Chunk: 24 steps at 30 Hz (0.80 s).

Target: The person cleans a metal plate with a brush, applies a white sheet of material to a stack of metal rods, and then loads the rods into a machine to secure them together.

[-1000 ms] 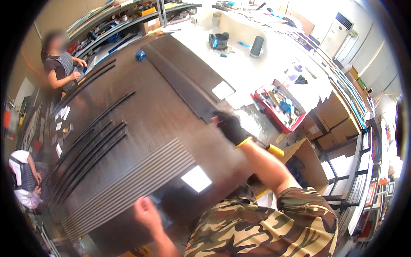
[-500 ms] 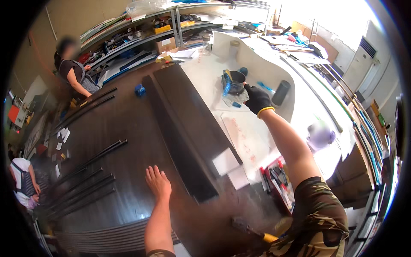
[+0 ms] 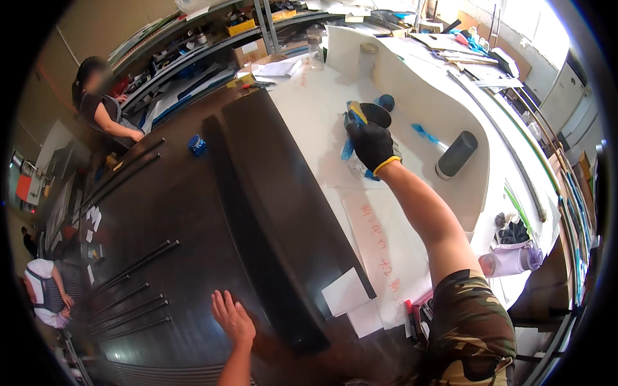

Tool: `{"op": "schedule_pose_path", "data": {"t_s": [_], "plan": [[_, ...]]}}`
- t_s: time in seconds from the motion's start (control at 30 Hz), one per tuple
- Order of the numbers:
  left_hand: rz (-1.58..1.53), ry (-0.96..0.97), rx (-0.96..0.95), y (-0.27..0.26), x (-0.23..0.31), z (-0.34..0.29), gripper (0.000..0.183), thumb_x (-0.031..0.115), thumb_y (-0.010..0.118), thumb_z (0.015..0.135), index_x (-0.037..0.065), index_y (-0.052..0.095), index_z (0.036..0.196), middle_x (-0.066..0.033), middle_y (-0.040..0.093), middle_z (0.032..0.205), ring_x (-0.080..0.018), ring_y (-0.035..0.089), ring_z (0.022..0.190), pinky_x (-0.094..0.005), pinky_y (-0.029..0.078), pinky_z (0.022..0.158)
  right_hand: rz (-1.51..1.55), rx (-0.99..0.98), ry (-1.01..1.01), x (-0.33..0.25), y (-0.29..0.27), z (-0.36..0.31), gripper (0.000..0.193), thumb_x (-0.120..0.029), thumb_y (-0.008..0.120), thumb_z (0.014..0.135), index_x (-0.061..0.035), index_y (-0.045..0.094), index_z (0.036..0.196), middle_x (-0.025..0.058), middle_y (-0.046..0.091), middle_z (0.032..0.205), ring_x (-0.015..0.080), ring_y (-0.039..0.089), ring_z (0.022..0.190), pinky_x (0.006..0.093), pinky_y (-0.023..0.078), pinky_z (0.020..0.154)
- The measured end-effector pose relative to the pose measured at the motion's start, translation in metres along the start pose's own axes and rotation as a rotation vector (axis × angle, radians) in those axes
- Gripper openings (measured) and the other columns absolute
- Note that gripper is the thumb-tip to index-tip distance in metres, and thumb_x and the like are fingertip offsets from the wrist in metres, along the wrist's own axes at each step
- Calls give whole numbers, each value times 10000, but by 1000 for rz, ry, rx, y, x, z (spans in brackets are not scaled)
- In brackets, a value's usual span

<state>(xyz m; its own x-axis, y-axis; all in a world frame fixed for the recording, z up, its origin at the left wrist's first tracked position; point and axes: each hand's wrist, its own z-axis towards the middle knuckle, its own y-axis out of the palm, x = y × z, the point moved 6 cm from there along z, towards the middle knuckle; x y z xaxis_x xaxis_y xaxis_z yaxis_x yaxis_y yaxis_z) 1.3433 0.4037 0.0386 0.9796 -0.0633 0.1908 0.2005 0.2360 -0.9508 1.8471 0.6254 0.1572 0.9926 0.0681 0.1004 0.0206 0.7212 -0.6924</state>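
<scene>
- Right gloved hand (image 3: 373, 147): fingers curled by black pot (image 3: 377, 114); closure hidden, cannot tell.
- Pot, on white surface (image 3: 306, 122): probably light, rigid (contents unclear); hold by outer wall.
- Left hand (image 3: 234, 320): bare, fingers slightly spread over brown table (image 3: 154, 206).

Dark pot (image 3: 386, 118) partly behind glove (image 3: 373, 147)

Black glove (image 3: 373, 147) with yellow cuff (image 3: 387, 165), black pot (image 3: 380, 116), brown-green camouflage sleeve (image 3: 475, 318), dark brown tabletop (image 3: 154, 206), lilac bottle (image 3: 515, 259)
</scene>
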Motion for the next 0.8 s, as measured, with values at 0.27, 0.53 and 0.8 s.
{"op": "schedule_pose_path", "data": {"t_s": [0.27, 0.53, 0.8], "plan": [[27, 59, -7, 2, 1, -1, 443, 192, 417, 1026, -36, 489, 1399, -249, 384, 1537, -429, 330, 1440, -559, 239, 1188, -42, -211, -122, 10, 7, 19, 106, -102, 621, 846, -132, 707, 902, 145, 699, 729, 304, 713, 648, 397, 549, 543], [51, 59, -31, 1, 2, -1, 449, 214, 394, 1038, -27, 481, 1407, -247, 394, 1531, -433, 338, 1435, -563, 237, 1181, -163, -271, -132, 16, 3, 39, 100, -153, 628, 832, -142, 727, 840, 116, 680, 724, 296, 715, 724, 409, 554, 622], [-128, -19, 13, -6, -11, 6, 403, 216, 455, 1032, -17, 562, 1342, -227, 441, 1507, -389, 401, 1402, -510, 309, 1157, 73, -302, 109, 29, -12, 10, 199, -150, 582, 887, -186, 765, 955, 125, 730, 910, 301, 710, 908, 407, 548, 806]]}}
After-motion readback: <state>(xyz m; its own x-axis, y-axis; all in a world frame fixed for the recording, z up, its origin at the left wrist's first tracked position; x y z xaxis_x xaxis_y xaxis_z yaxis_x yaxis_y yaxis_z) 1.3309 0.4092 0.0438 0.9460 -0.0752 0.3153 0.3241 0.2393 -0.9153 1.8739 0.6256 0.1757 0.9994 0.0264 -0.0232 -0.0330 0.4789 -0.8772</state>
